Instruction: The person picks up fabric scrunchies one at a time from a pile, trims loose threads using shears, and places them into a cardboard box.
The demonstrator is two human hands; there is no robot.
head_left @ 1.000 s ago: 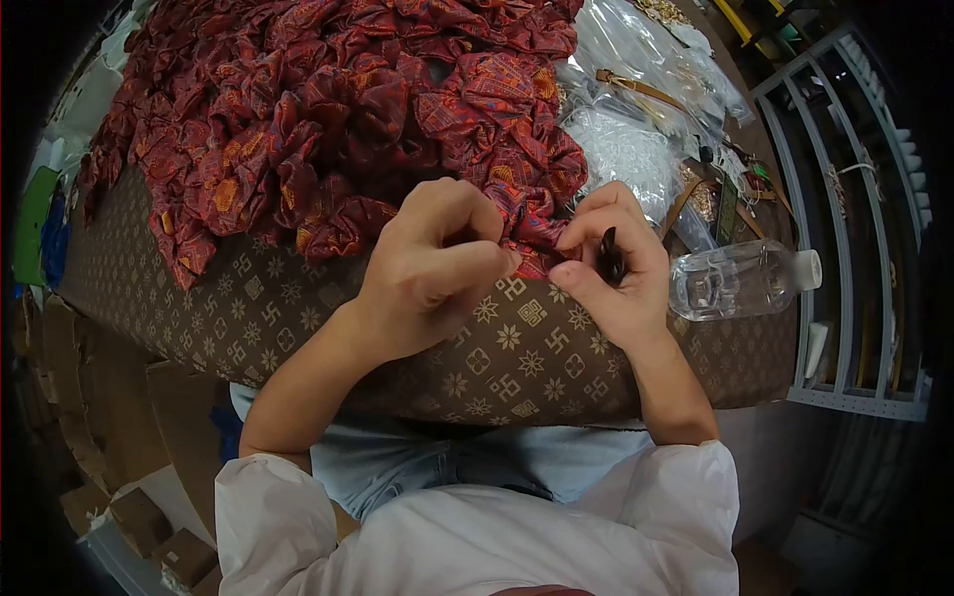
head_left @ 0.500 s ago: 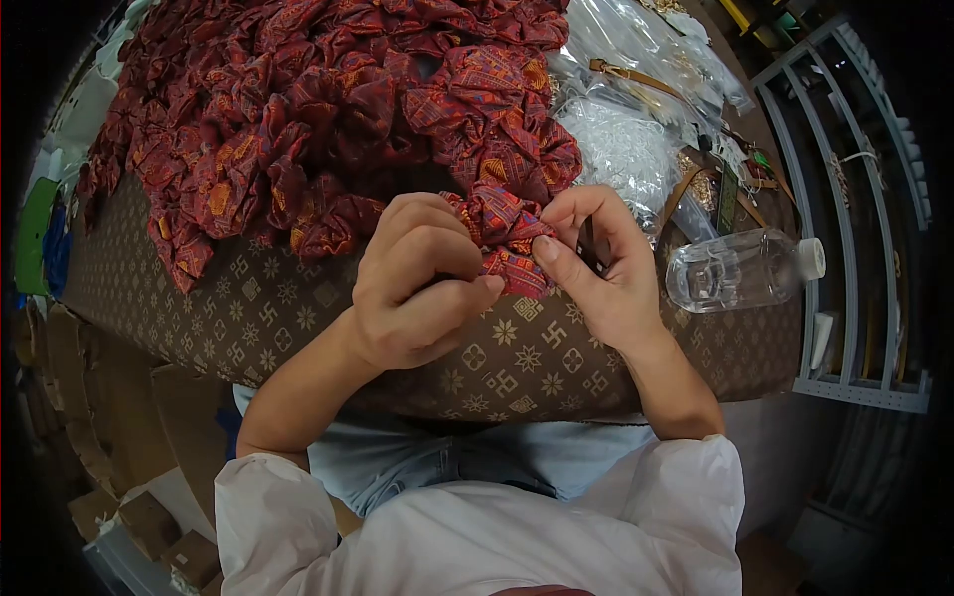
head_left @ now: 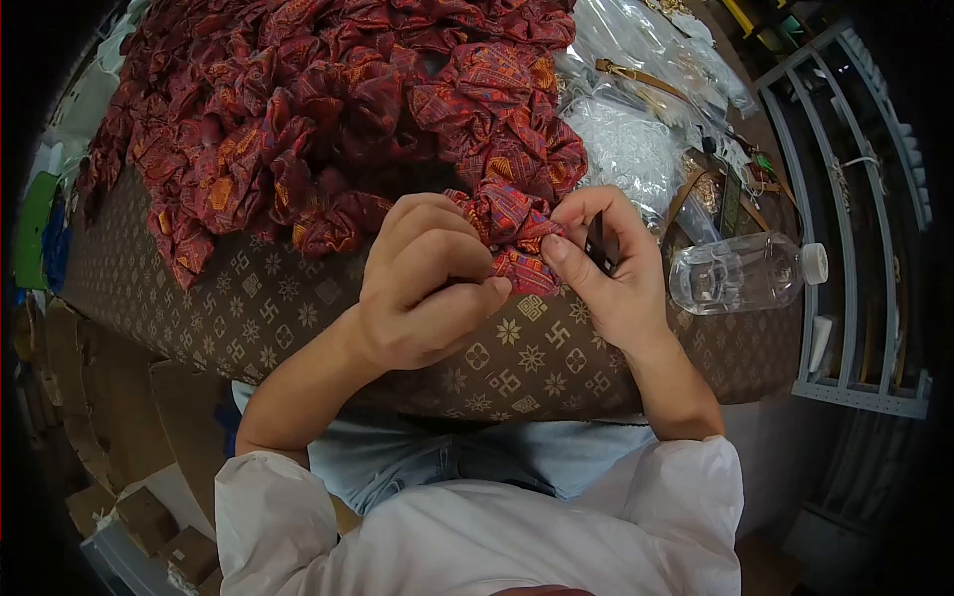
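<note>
Between my two hands is a bunched strip of red patterned fabric [head_left: 517,211], its lower end hanging just above the table edge. My left hand [head_left: 422,283] is closed with its fingers curled, thumb and forefinger pinching at the fabric's left side. On the right side, my right hand [head_left: 621,273] pinches the same fabric between thumb and forefinger. A dark, narrow object [head_left: 600,243], perhaps a small snipping tool, also sits in my right hand; its kind is not clear. Behind the hands spreads a large heap of the same gathered red fabric [head_left: 268,119].
A clear plastic bottle [head_left: 740,273] with a white cap lies on its side at the right. Past it are clear plastic bags [head_left: 621,149] and brown straps [head_left: 646,79]. The table has a brown patterned cover [head_left: 298,318]. A grey metal rack [head_left: 845,219] stands beyond the right edge.
Both hands and the pinched fabric have shifted very slightly to the right. The dark object in my right hand shows more plainly now.
</note>
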